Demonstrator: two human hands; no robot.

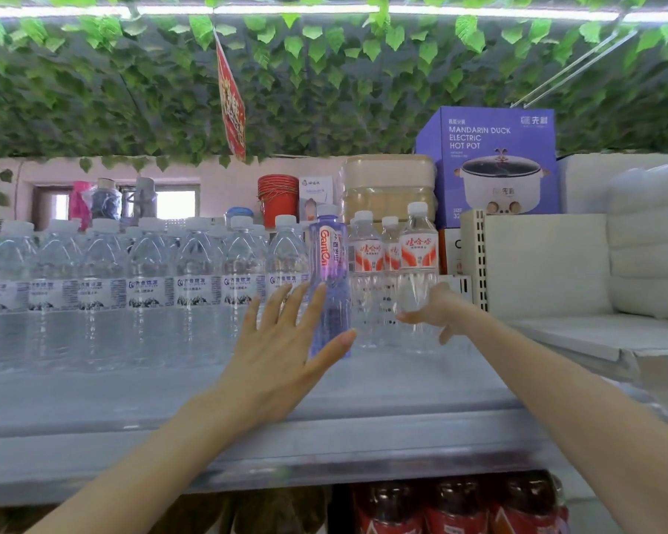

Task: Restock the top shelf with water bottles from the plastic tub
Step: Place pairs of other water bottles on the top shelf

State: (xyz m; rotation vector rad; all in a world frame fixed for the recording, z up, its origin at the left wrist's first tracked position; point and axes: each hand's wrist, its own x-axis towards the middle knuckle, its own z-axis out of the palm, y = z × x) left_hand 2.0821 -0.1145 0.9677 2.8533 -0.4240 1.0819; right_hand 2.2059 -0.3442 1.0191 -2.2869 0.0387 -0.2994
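Note:
A purple water bottle (329,279) stands upright on the grey top shelf (382,383). My left hand (286,344) is spread open just in front of it, fingers straight, thumb near the bottle's base. To the right stand clear bottles with red-orange labels. My right hand (432,312) reaches to the lower part of the rightmost one (418,264), with thumb and fingers around it. A long row of clear bottles with blue labels (147,287) fills the shelf's left side. The plastic tub is not in view.
A white shelf divider (475,260) and white panels stand right of the bottles. Behind are a purple hot pot box (490,163), a beige container (388,186) and a red bucket (277,198). Dark bottles with red labels (456,506) fill the shelf below. Green leaves hang overhead.

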